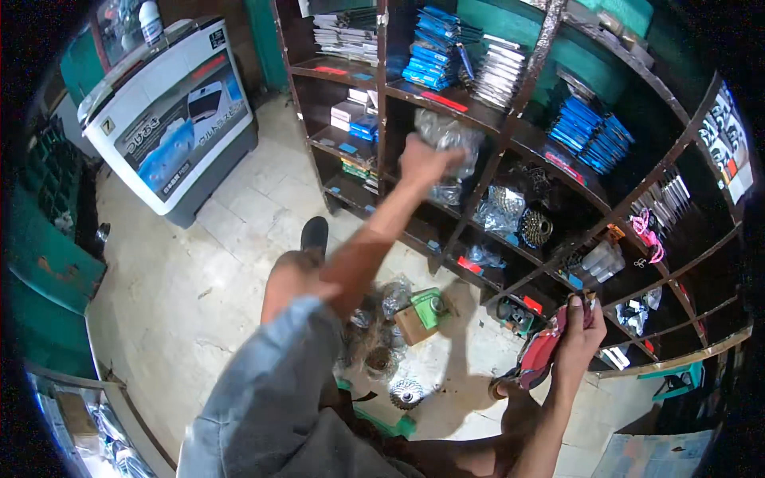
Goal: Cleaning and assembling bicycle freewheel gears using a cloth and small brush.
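Note:
My left hand, smeared by motion, reaches up to the dark wooden shelf. Its fingers close around a crinkled clear plastic bag; what the bag contains is hard to make out. Low on the right, my right hand grips a folded red cloth with dark parts, its thumb on top. In the shelf near my left hand lie a plastic-wrapped sprocket cassette and a bare dark cassette. A silver cassette sits on the floor between my legs.
Blue packets and white packets fill upper shelf compartments. On the floor are plastic-wrapped parts, a brown cardboard box and a green box. A white washing machine stands at the far left.

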{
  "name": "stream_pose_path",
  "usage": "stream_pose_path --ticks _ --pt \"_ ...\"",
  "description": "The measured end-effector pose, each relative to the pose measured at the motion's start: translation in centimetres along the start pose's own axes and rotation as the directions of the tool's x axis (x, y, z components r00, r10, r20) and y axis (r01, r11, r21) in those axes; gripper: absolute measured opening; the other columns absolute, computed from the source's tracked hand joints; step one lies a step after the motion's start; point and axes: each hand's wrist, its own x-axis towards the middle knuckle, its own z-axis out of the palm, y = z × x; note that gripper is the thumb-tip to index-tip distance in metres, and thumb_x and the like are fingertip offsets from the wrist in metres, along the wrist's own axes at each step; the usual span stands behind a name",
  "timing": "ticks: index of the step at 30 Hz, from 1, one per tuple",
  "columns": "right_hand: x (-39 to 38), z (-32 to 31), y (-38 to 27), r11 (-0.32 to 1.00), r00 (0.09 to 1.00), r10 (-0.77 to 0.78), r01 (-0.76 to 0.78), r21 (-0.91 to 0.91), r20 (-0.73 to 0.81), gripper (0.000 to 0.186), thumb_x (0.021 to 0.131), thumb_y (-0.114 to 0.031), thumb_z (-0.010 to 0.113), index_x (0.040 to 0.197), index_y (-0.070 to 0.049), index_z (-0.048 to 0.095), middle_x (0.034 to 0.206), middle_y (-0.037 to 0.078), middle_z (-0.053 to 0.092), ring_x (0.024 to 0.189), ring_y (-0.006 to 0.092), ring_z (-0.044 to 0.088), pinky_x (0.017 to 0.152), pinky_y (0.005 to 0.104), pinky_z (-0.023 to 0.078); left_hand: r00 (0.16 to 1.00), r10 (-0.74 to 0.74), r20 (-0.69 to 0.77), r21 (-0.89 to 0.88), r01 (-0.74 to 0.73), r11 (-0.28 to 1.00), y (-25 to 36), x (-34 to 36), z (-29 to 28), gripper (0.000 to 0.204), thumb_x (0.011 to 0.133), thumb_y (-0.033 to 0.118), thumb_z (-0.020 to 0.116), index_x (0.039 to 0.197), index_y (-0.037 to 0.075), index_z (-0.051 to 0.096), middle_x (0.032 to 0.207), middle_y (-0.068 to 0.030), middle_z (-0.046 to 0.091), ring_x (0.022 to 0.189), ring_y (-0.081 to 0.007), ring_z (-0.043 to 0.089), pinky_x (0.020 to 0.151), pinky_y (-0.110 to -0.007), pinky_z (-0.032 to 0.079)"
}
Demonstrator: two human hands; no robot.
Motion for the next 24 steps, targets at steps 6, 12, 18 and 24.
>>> stream_pose_path --ticks 6,12,18,24 --pt "1.0 0.0 0.1 0.986 0.997 0.069 -0.062 -0.156 0.04 0.012 0.102 -0.011 0.066 0.106 0.0 0.068 0.083 -0.003 0.063 0.07 0.0048 0.052 0.062 0.0231 0.042 0.992 -0.121 0.04 0.039 0.119 0.992 0.5 10.8 7.2 0.039 0.083 0.02 0.082 0.109 -0.004 0.066 0.096 -0.0141 0.075 0.086 -0.022 0.073 0.065 -0.034 0.058" --pt "1.3 0.2 0.1 0.978 0.984 0.145 -0.127 -0.166 0.1 0.01 0.101 -0.01 0.065 0.1 -0.001 0.066 0.077 -0.003 0.059 0.068 0.0055 0.049 0.06 0.0241 0.04 0.998 -0.029 0.053 0.34 0.009 0.94 -3.0 16.1 11.7 0.036 0.085 0.021 0.079 0.108 -0.004 0.067 0.096 -0.0145 0.074 0.087 -0.0236 0.072 0.068 -0.036 0.058" --pt "1.4 1.1 0.2 0.942 0.979 0.187 -0.157 -0.296 0.077 0.012 0.1 -0.012 0.067 0.098 -0.001 0.064 0.076 -0.003 0.058 0.068 0.0053 0.048 0.06 0.0242 0.039 0.993 0.069 0.099 0.505 -0.11 0.856 -6.0 19.0 13.9 0.033 0.087 0.022 0.076 0.108 -0.003 0.068 0.096 -0.0149 0.073 0.088 -0.0252 0.071 0.071 -0.037 0.057" --pt "1.6 2.4 0.2 0.909 0.93 0.363 -0.338 -0.245 0.064 0.016 0.1 -0.015 0.069 0.096 -0.001 0.063 0.077 -0.002 0.059 0.069 0.0061 0.049 0.061 0.0241 0.039 0.969 0.145 0.201 0.584 -0.237 0.777 -7.7 19.5 14.6 0.031 0.09 0.023 0.073 0.108 -0.002 0.069 0.097 -0.0153 0.073 0.089 -0.0268 0.07 0.073 -0.038 0.057"
